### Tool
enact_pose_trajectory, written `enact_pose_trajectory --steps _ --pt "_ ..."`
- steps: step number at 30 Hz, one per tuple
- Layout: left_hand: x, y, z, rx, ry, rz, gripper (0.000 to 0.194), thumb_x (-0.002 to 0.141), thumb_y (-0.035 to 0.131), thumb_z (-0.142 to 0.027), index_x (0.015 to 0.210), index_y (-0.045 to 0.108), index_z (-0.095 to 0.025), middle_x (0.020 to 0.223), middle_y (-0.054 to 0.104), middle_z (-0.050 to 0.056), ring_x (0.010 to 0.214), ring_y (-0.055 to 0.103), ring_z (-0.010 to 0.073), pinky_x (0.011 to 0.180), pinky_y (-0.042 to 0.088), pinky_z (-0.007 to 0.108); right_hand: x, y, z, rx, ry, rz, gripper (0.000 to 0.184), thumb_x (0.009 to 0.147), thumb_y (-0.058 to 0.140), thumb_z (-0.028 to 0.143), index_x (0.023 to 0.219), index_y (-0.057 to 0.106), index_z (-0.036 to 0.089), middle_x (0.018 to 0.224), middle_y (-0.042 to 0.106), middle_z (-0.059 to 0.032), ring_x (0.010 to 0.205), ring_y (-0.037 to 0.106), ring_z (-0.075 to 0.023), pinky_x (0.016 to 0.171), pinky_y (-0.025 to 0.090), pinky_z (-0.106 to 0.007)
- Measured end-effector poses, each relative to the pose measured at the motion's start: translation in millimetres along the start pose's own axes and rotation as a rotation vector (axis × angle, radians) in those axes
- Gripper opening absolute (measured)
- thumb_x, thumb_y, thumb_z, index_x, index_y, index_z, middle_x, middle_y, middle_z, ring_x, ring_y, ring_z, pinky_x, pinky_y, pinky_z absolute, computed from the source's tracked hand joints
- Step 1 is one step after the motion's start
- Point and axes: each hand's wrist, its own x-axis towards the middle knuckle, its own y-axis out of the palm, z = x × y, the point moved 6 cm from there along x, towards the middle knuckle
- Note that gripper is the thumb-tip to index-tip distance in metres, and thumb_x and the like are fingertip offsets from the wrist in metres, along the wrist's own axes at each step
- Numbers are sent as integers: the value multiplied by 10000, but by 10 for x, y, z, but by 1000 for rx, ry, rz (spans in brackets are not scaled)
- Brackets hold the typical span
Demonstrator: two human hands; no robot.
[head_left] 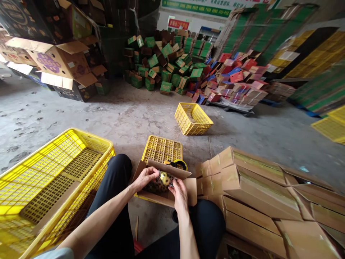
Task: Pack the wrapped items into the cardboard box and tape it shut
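Between my two hands is a plastic-wrapped yellow round piece (164, 178) with dark spots; its exact kind cannot be made out. The fingers of my left hand (147, 177) pinch the wrapping at its left side. My right hand (179, 191) grips the other end. Both hands are over an open cardboard box (161, 199) between my knees, and more dark, mottled wrapped pieces show inside, partly hidden. The box rests on a yellow plastic crate (161, 148). Just behind the box's far flap, a yellow-and-black tape dispenser (179, 164) lies on that crate.
A large yellow basket (107, 147) stands by my left knee. Stacked cardboard boxes (258, 190) fill the right side. Ahead on the concrete floor sits a smaller yellow basket (194, 124). Farther back are heaped green boxes (165, 86), red boxes (237, 76) and large cartons (59, 61).
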Motion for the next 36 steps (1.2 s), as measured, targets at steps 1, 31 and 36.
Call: enact_pose_trajectory --steps 1,31,36 --pt "2 -2 8 1 -7 2 537 706 929 -610 847 703 -145 786 676 13 670 587 120 636 472 235 -3 -2 4 -4 2 -5 514 613 926 618 925 750 248 1032 808 -55 960 753 -267 720 643 -326" --pt "-6 11 -6 -86 -21 73 544 713 972 -504 1036 682 -175 931 710 19 745 672 134 676 541 242 -110 114 125 -68 -53 124 747 735 882 629 1383 697 306 1272 778 -94 1055 754 -294 816 652 -388" --pt "12 -22 85 -147 -79 67 699 771 923 -560 1314 683 -191 952 746 32 683 693 120 694 566 254 -174 201 205 -85 -92 225 671 748 897 559 1346 732 301 1486 662 -96 1132 736 -299 887 645 -396"
